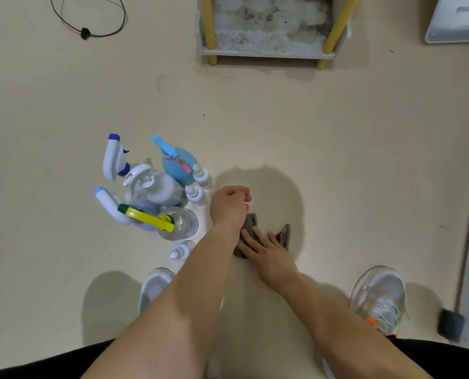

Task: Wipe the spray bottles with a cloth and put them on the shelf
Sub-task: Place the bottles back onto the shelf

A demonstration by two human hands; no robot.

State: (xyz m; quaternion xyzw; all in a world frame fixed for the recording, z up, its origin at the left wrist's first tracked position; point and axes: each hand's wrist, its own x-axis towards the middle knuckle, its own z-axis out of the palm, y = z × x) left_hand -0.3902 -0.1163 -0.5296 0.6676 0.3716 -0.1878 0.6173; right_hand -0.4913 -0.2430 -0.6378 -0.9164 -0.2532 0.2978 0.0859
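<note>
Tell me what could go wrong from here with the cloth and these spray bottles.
The left hand sits right beside the crowded spray bottles; a careless lift could topple the small ones. The shelf looks grimy, so wiped bottles may get dirty again. The cloth lies on the floor and may carry dirt.
</note>
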